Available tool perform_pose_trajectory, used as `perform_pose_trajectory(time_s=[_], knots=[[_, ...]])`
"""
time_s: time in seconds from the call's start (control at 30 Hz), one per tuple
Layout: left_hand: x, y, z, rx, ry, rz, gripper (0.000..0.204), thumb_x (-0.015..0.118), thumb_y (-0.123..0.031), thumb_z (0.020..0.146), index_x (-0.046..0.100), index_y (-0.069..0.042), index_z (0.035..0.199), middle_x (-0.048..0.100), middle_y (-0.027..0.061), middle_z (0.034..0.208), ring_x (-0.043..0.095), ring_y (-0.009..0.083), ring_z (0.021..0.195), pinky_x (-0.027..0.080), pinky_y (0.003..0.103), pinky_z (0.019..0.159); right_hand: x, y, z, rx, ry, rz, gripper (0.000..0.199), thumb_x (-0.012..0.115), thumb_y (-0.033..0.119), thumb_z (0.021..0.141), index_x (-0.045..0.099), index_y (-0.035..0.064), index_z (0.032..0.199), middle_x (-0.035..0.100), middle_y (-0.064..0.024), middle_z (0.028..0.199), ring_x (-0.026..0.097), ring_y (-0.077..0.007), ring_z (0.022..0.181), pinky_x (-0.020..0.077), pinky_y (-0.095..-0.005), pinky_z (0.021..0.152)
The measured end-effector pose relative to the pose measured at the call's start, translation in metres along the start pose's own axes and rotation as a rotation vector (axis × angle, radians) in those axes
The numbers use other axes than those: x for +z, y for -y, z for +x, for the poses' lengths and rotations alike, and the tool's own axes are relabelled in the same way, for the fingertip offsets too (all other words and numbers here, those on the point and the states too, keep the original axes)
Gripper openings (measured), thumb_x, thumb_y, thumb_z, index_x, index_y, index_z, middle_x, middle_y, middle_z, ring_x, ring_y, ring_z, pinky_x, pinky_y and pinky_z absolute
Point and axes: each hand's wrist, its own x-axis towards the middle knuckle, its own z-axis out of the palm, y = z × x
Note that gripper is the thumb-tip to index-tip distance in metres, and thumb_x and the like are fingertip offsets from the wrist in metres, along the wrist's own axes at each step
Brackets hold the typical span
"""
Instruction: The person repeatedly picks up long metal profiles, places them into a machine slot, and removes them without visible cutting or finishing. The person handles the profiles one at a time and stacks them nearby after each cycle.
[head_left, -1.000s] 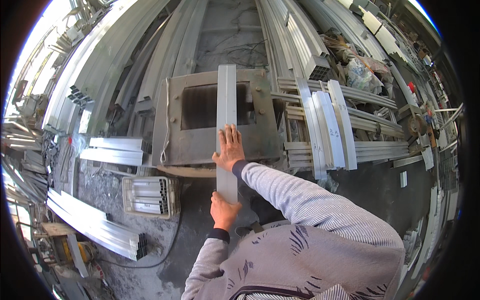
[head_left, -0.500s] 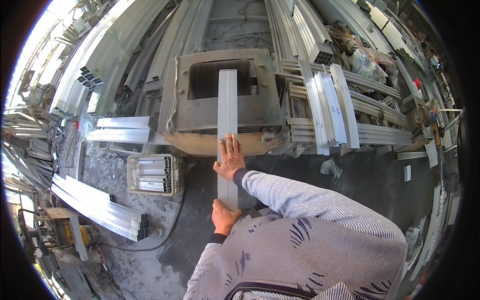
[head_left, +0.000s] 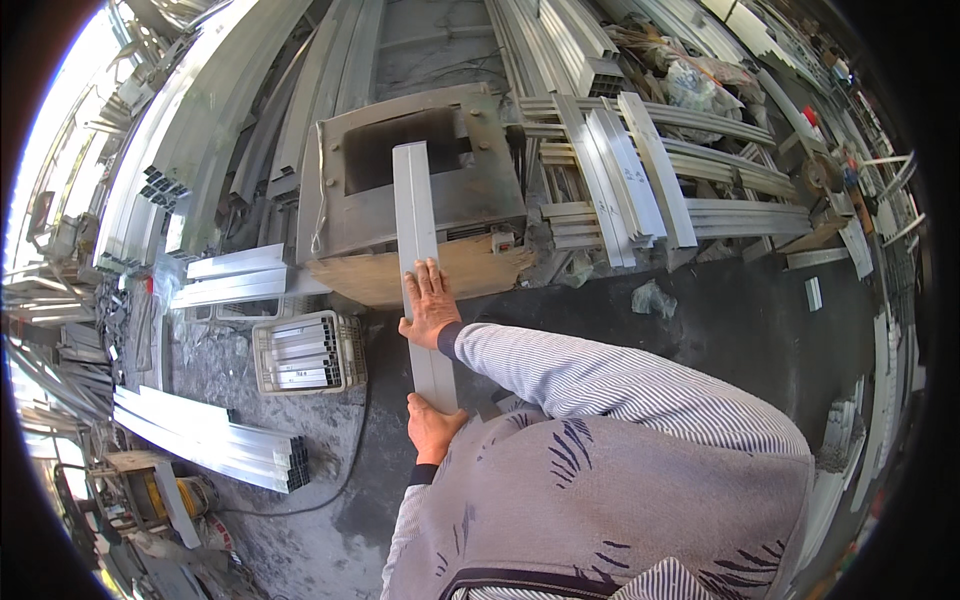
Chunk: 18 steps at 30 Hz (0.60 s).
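A long silver-grey metal profile [head_left: 418, 215] with a lengthwise line points away from my body, its far end over the dark opening of a boxy metal machine [head_left: 330, 240]. My right hand [head_left: 432, 308] holds it about midway, fingers laid forward along its top and thumb at its left edge. Close to my body, my left hand [head_left: 435, 430] is closed round the near end. That hand's fingers are partly hidden, and so is the end of the profile.
A crate [head_left: 362, 360] of short metal pieces stands on the floor at left, with stacked shiny profiles [head_left: 215, 435] nearer. Loose profiles [head_left: 625, 175] lean over a pile right of the machine. Long bundles [head_left: 225, 115] lie beyond it. A cable [head_left: 345, 485] crosses the floor.
The view has shifted and turned slightly, so the machine, profile and both hands appear farther left. My hands keep the same places on the profile.
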Motion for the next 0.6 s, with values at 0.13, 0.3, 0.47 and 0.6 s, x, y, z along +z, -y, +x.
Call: perform_pose_trajectory(time_s=[0.13,0.3,0.47,0.6], knots=[[0.005,0.012,-0.016,0.003,-0.004,0.02,0.086,0.094,-0.038,0.065,0.042,0.001,0.122,0.063,0.0269,0.12,0.068,0.0481,0.11,0.058,0.055,0.091,0.003,0.005,-0.018,0.0,0.017,0.019,0.096,0.072,0.045,0.088,0.037,-0.0023,0.163,0.019,-0.0268,0.174,0.009,-0.0457,0.164,0.0125,-0.0581,0.133],[0.009,0.026,-0.044,-0.043,-0.009,0.034,0.085,0.094,-0.038,0.067,0.042,0.001,0.122,0.065,0.0285,0.119,0.068,0.0495,0.111,0.058,0.055,0.092,0.004,0.01,-0.043,0.007,0.143,0.044,0.098,0.074,0.048,0.088,0.036,-0.0024,0.163,0.018,-0.0277,0.174,0.008,-0.0463,0.165,0.0166,-0.0599,0.132],[0.002,0.031,-0.057,-0.046,-0.009,0.052,0.082,0.092,-0.036,0.067,0.043,0.002,0.122,0.067,0.0301,0.119,0.068,0.0505,0.11,0.057,0.055,0.093,-0.008,0.013,-0.05,-0.019,0.222,0.068,0.098,0.077,0.051,0.085,0.041,-0.0028,0.159,0.022,-0.0289,0.172,0.012,-0.0466,0.163,0.0236,-0.0587,0.13],[-0.01,0.032,-0.063,-0.015,-0.009,-0.036,0.075,0.088,-0.033,0.069,0.044,0.002,0.119,0.071,0.0305,0.105,0.071,0.0512,0.1,0.058,0.055,0.087,-0.017,-0.008,-0.037,-0.142,0.172,0.236,0.1,0.081,0.044,0.081,0.041,-0.0056,0.158,0.043,-0.0307,0.161,0.033,-0.0447,0.157,0.0296,-0.0483,0.13]])
